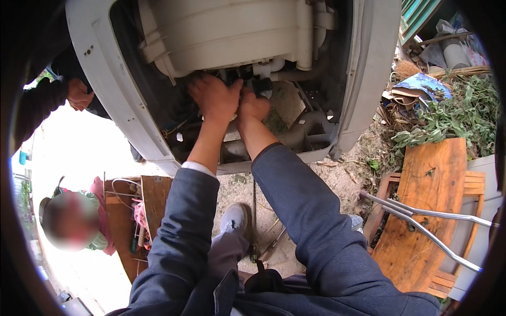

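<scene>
The left hand (215, 99) and right hand (254, 109) meet below the cream, rounded plastic tub (232, 37), within the open white, round-cornered, metal-looking cabinet (113, 68); the left fingers spread slightly, the right curl inward, and I cannot tell whether either clamps anything. Best practice is likely to brace with one hand and apply even force with the other, avoiding leverage against the white, elbow-shaped plastic pipe (275, 65) nearby. Confirm contact by touch, since shadow obscures the fingertips.
</scene>
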{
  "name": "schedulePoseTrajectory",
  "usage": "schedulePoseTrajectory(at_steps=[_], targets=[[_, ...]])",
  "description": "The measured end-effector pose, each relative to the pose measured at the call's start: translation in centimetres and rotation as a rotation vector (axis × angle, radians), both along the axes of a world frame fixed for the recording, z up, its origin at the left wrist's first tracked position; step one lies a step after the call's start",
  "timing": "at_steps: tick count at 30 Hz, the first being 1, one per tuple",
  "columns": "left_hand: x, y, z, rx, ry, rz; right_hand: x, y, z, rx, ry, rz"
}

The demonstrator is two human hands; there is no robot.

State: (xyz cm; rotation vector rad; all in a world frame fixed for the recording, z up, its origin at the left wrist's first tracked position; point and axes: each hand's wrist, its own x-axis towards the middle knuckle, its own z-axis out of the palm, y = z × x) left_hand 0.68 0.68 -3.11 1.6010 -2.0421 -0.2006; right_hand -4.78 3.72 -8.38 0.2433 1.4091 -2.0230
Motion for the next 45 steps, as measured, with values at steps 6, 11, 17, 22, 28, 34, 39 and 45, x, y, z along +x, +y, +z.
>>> schedulePoseTrajectory(at_steps=[6, 11, 17, 22, 28, 34, 39, 45], targets=[[-1.4, -2.7, 0.0, 0.130, 0.472, -0.052, -1.9, -1.9, -3.0, 0.045, 0.044, 0.036], [1.1, -4.1, -2.9, -0.111, 0.471, -0.011, -0.1, -1.6, -2.0, 0.068, 0.046, 0.049], [-2.2, -2.0, -0.5, 0.114, 0.311, 0.104, -0.9, -1.8, -2.3, 0.074, 0.150, -0.056], [-2.8, -1.9, -0.5, 0.236, 0.133, 0.210, -0.7, -1.3, -1.8, 0.144, 0.198, -0.029], [-2.9, -1.8, -0.9, 0.091, 0.262, 0.165, -0.8, -0.8, -0.7, 0.329, 0.325, 0.010], [-3.1, -1.1, -1.3, -0.159, 0.404, 0.152, -0.9, 0.6, 1.0, 0.387, 0.390, 0.106], [-3.2, -1.6, -2.0, -0.120, 0.360, 0.137, -1.0, 1.3, 2.0, 0.412, 0.383, 0.127], [-3.2, -3.5, -3.5, -0.148, 0.212, 0.184, -1.0, 1.0, 1.6, 0.411, 0.350, 0.113]])
